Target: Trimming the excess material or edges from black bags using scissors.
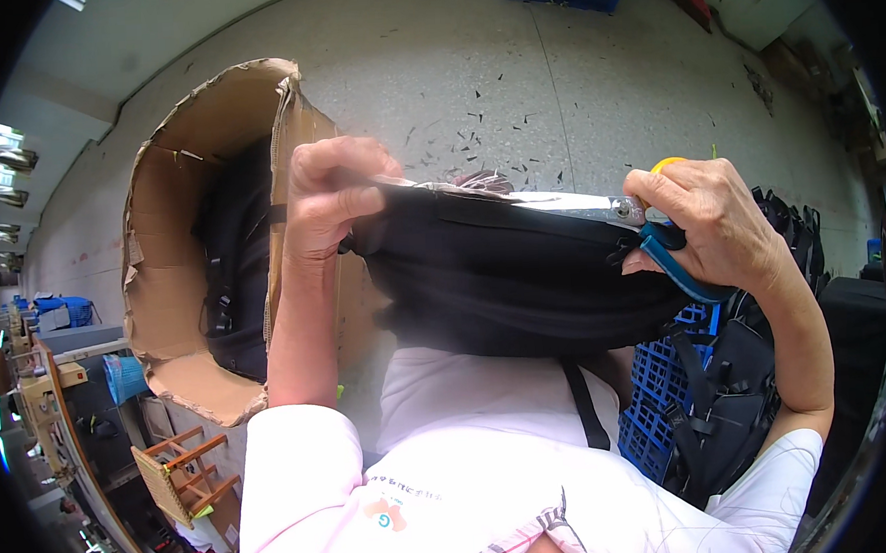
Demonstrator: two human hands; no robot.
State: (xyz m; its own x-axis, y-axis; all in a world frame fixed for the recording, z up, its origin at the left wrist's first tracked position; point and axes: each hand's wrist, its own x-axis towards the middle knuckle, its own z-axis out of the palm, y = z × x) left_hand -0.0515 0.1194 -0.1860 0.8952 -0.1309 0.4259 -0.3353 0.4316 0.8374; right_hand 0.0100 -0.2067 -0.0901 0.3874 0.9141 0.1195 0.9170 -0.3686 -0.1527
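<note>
A black fabric bag [513, 283] lies across my lap, its upper edge running between my two hands. My left hand [333, 187] is closed, pinching the bag's edge at its left end between thumb and fingers. Scissors [592, 205] with a blue and a yellow handle are gripped in my right hand [715, 217]. Their blades point left along the bag's top edge. Pale loose threads or frayed material [468, 183] show at that edge near the blade tips. Whether the blades are apart cannot be made out.
A large open cardboard box [138, 282] with black bags inside stands at my left. Black backpacks [734, 371] and a blue plastic crate [650, 406] are at my right. Dark scraps [475, 125] litter the floor ahead. A wooden stool [178, 476] stands at the lower left.
</note>
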